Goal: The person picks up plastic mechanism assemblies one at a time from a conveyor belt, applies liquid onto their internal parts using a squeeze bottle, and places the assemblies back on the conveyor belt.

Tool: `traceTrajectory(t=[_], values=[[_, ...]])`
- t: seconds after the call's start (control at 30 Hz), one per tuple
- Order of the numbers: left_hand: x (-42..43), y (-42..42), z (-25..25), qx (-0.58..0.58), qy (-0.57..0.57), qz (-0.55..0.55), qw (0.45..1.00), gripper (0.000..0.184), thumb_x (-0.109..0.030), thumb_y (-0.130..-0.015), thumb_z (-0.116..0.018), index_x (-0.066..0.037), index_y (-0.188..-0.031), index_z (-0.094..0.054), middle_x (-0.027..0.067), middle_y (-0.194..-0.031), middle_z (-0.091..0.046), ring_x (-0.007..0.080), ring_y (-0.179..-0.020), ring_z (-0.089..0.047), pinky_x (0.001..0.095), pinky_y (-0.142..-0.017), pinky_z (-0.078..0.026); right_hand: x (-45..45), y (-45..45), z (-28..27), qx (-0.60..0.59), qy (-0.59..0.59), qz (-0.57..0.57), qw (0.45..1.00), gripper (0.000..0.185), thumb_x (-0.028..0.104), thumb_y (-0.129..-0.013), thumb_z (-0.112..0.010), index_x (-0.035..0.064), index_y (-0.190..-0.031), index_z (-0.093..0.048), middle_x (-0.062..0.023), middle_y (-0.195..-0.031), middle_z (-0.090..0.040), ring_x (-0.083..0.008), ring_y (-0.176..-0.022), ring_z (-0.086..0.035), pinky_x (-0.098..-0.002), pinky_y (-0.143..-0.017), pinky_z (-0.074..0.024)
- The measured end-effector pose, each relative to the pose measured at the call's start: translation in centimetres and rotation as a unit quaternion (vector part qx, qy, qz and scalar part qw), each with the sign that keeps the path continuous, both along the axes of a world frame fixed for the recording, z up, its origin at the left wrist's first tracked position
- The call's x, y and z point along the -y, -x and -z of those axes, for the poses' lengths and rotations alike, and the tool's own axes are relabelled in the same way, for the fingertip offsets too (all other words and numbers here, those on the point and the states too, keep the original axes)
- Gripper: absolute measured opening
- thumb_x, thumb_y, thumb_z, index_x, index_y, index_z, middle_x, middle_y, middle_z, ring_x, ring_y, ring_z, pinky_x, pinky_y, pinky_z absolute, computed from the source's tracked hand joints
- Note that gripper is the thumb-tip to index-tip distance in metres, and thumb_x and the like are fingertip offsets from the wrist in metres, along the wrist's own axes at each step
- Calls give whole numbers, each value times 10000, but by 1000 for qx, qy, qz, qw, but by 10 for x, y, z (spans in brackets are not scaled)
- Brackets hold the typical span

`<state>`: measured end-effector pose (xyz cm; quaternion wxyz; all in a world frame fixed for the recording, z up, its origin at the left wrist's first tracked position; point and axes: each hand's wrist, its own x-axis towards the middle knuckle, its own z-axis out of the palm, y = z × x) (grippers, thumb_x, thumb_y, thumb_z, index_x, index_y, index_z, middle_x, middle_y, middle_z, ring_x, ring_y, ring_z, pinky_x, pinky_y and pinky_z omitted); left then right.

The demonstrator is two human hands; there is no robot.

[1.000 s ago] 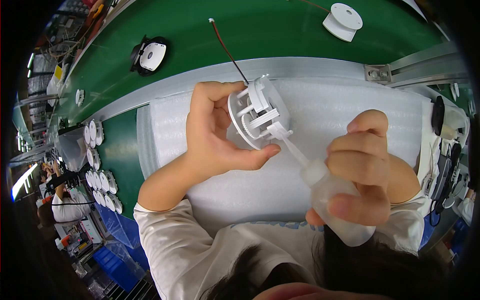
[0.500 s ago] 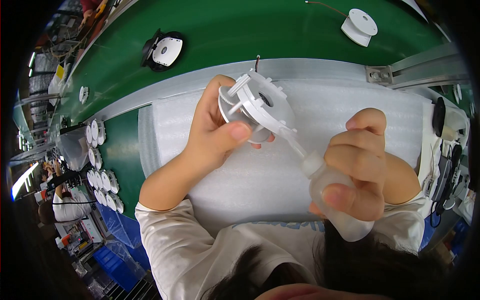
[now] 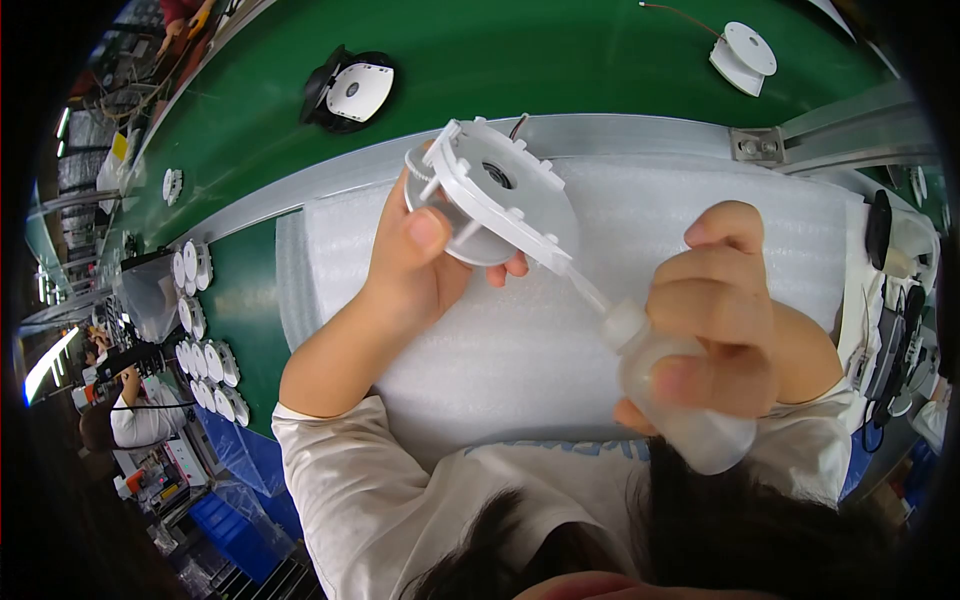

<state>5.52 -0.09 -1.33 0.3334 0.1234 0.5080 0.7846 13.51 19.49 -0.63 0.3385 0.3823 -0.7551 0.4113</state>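
Observation:
My left hand (image 3: 420,255) is closed around a white plastic housing (image 3: 520,215), a round part with a curved rim, small pegs and a dark ring in its centre hole. A thin dark wire sticks out behind it. In my right hand (image 3: 715,310) is a translucent squeeze bottle (image 3: 650,360), tilted, with its narrow nozzle pointing up and left. The nozzle tip is at the lower right end of the housing's rim; whether it touches I cannot tell. Both are held above the white foam sheet (image 3: 520,370).
On the green belt (image 3: 550,70) beyond the metal rail lie a black-and-white unit (image 3: 355,92) and a white part with a wire (image 3: 743,58). Several white parts (image 3: 207,362) stand at left near a blue bin (image 3: 235,535). Tools and cables (image 3: 895,350) lie at right.
The housing in my left hand has shifted left and turned, showing its face more. My right hand stays nearly in place with the bottle. The units on the belt have moved slightly right.

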Motion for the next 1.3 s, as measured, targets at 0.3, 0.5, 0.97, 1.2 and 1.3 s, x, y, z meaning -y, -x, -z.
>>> traceTrajectory(t=[0.3,0.5,0.97,1.2,1.3], values=[[-18,62,-16,-227,276,-92,929,498,-264,-662,-688,57,-934,-422,85,-672,-556,105,-517,-486,240,-455,-401,1,28,15,521,372,-215,738,493,491,-672,-593,89,-888,-407,-36,-650,-458,-105,-528,-414,-213,-461,-306],[-89,104,-25,-441,586,-90,674,729,-593,-547,-619,33,-906,-515,179,-798,-596,273,-751,-598,328,-654,-466,-11,44,39,574,302,-312,694,545,610,-697,-461,78,-809,-426,-34,-508,-450,-101,-424,-389,-224,-434,-286],[96,98,-34,-386,639,-251,616,603,-527,-671,-553,-51,-1038,-506,140,-915,-594,275,-848,-575,363,-718,-449,-11,52,44,564,413,-272,662,462,524,-782,-398,70,-838,-464,-7,-494,-417,-104,-485,-402,-249,-550,-333],[292,123,-5,-131,848,-335,389,718,-507,-630,-627,-5,-1101,-422,185,-1052,-540,319,-981,-524,400,-808,-424,-10,53,44,572,448,-276,629,436,493,-801,-390,64,-839,-464,-4,-498,-410,-108,-484,-400,-270,-582,-348],[333,129,7,-24,817,-375,437,810,-472,-597,-664,24,-1163,-365,204,-1118,-497,317,-1042,-486,386,-852,-401,-9,53,48,569,453,-275,629,430,487,-797,-407,63,-844,-464,-3,-499,-409,-110,-495,-408,-270,-587,-357]])
